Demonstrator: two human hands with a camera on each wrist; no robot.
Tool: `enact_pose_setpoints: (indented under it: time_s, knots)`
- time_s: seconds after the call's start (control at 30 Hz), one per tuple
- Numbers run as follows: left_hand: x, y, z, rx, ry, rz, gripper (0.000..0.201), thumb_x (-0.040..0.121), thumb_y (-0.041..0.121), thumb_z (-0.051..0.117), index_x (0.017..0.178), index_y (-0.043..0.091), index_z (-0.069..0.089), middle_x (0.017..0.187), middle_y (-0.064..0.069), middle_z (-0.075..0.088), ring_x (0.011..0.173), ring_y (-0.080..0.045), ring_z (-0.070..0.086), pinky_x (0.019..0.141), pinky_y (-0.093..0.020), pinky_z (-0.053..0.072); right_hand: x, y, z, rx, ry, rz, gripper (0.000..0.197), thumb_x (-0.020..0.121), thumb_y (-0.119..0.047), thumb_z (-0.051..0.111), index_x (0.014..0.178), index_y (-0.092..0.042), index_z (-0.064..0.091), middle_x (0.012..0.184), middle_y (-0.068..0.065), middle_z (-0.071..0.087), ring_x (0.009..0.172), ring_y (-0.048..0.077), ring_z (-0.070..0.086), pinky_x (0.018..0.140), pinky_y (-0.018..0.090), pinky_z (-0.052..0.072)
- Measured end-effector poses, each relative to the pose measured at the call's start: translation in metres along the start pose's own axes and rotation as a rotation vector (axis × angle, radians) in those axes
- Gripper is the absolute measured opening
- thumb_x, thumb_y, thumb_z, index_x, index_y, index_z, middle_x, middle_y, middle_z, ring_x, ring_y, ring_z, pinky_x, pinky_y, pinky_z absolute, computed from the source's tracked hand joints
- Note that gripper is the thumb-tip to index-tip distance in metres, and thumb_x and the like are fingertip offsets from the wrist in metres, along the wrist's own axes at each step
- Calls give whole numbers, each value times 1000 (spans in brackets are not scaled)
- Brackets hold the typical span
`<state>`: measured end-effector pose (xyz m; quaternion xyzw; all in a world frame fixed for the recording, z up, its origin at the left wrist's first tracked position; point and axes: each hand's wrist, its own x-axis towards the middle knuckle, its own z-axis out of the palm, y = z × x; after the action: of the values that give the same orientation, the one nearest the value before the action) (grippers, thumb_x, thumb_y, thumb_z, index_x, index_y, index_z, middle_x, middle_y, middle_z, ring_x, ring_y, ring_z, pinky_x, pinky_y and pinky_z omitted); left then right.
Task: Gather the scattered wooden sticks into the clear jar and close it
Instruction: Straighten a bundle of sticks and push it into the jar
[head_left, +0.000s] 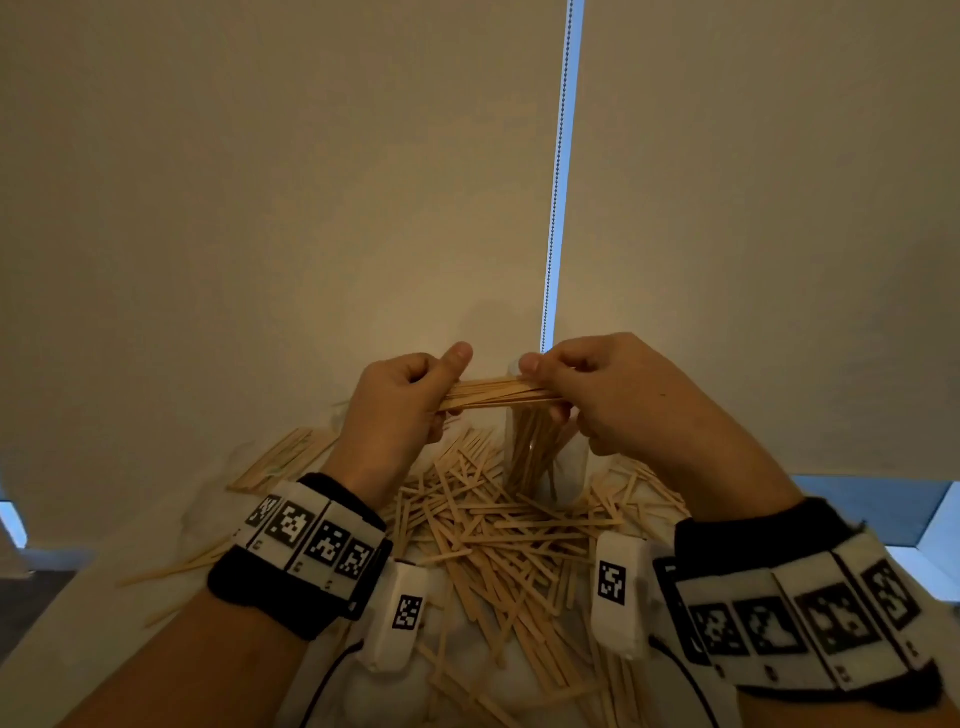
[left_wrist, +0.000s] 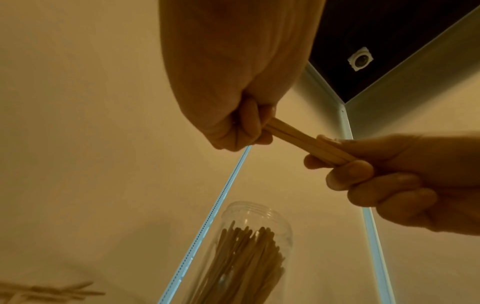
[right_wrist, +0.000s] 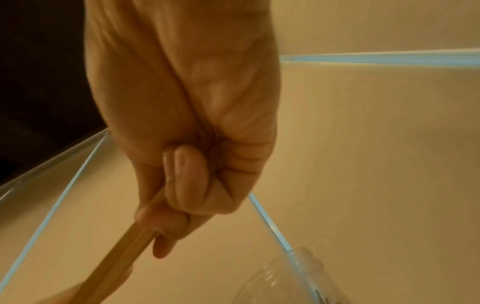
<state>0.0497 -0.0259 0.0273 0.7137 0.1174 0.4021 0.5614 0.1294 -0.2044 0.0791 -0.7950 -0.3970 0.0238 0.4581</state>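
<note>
Both my hands hold one bundle of wooden sticks (head_left: 498, 392) level between them, just above the clear jar (head_left: 540, 457). My left hand (head_left: 415, 389) grips the bundle's left end and my right hand (head_left: 566, 384) grips its right end, fingers curled round it. The jar stands upright and open, with several sticks standing inside. A big pile of scattered sticks (head_left: 498, 540) covers the table in front of the jar. The left wrist view shows my left hand (left_wrist: 244, 127), the bundle (left_wrist: 306, 142) and the jar (left_wrist: 249, 246) below. In the right wrist view my right hand (right_wrist: 179, 189) clasps the bundle (right_wrist: 124, 253).
A smaller group of sticks (head_left: 280, 462) lies left of the pile, and a few strays (head_left: 171, 569) reach the white table's left edge. A roller blind with a bead cord (head_left: 558, 176) hangs right behind the jar. No lid is in view.
</note>
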Motion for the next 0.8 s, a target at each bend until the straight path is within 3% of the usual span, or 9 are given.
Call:
enact_pose_setpoints:
  time_s: [0.1, 0.17, 0.27, 0.37, 0.43, 0.5, 0.6, 0.7, 0.8]
  knots:
    - [-1, -3, 6, -113, 20, -31, 47, 92, 44, 67, 66, 6, 58, 56, -4, 45, 45, -13, 39, 48, -23, 40, 1, 0, 0, 117, -21, 25, 37, 94, -53, 57, 90, -21, 75, 61, -2, 61, 47, 10, 49, 48, 25, 41]
    - [-2, -3, 13, -137, -10, -67, 48, 93, 44, 67, 73, 0, 59, 59, -6, 45, 47, -13, 39, 49, -24, 40, 4, 2, 3, 85, 17, 25, 36, 95, -51, 56, 90, -20, 73, 61, -2, 61, 52, 11, 51, 57, 31, 44]
    - [3, 0, 23, -205, -106, -174, 44, 95, 47, 61, 81, 6, 63, 61, -2, 52, 52, -13, 44, 47, -21, 39, 7, 3, 0, 55, 122, 60, 33, 97, -45, 56, 85, -17, 71, 70, 4, 66, 59, 16, 57, 70, 41, 51]
    - [16, 5, 27, -240, -128, -273, 48, 95, 60, 51, 107, 15, 63, 89, -2, 69, 70, -14, 57, 59, -27, 46, 9, 8, -14, 7, 307, 97, 31, 99, -43, 54, 87, -18, 67, 74, 0, 65, 69, 19, 62, 68, 36, 51]
    - [23, 0, 32, -188, -105, -267, 54, 88, 67, 55, 123, 25, 54, 113, -2, 66, 87, -15, 61, 70, -32, 51, 10, 13, -23, -106, 446, 103, 31, 100, -42, 50, 87, -18, 64, 70, -3, 60, 72, 20, 60, 63, 30, 40]
    - [26, -7, 37, -75, -145, -224, 76, 79, 68, 65, 140, 31, 40, 129, -1, 56, 106, -11, 59, 86, -34, 54, 14, 19, -26, -238, 526, 112, 31, 101, -40, 49, 88, -16, 65, 71, -2, 59, 77, 24, 59, 67, 30, 39]
    - [31, -23, 47, 100, -304, -185, 119, 64, 64, 82, 155, 40, 10, 145, 1, 40, 128, -16, 49, 107, -41, 44, 36, 25, -17, -442, 480, 101, 32, 97, -37, 54, 90, -9, 68, 82, 12, 67, 87, 35, 62, 68, 33, 42]
    - [40, -33, 59, 165, -463, -174, 148, 59, 44, 93, 157, 29, -17, 144, 5, 40, 133, -13, 45, 110, -32, 37, 62, 26, -1, -764, 352, 52, 22, 96, -30, 57, 95, -10, 66, 94, 14, 69, 91, 35, 64, 65, 30, 36]
    - [48, -37, 69, 181, -525, -162, 148, 63, 26, 93, 155, 23, -23, 137, 11, 48, 124, -12, 51, 110, -39, 40, 80, 20, 12, -1004, 209, 1, 18, 96, -24, 56, 105, -11, 64, 101, 10, 67, 92, 30, 65, 65, 31, 38]
